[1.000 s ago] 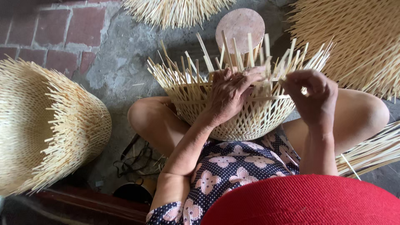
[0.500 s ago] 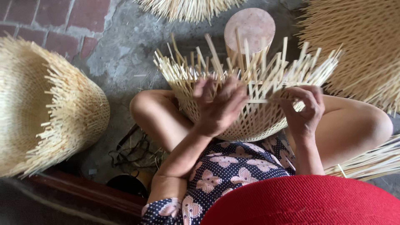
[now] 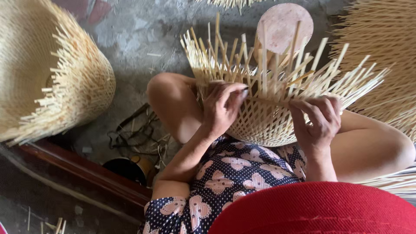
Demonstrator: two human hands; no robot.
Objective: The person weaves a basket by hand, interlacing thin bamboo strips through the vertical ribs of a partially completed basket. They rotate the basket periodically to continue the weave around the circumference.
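Observation:
A half-woven bamboo basket [image 3: 264, 125] rests between my knees, its loose pale strips [image 3: 277, 69] fanning upward. My left hand [image 3: 223, 106] lies over the basket's near-left side, fingertips pinching a thin bamboo strip [image 3: 271, 101] that runs across the weave. My right hand [image 3: 318, 119] grips the same strip and the basket wall on the right. My arms and a dark flowered dress [image 3: 234, 173] fill the lower middle, and a red hat brim [image 3: 320, 210] covers the bottom right.
A finished woven basket [image 3: 47, 73] lies on its side at left. Another woven piece [image 3: 385, 56] fills the upper right. A round wooden stool top [image 3: 284, 26] stands behind the basket. A dark wooden beam [image 3: 86, 171], a small dark bowl [image 3: 125, 169] and cords [image 3: 134, 134] lie lower left.
The view has moved closer and shifted. My right hand dropped from above the rim to the basket's side. My left hand slid left and now pinches a strip across the weave.

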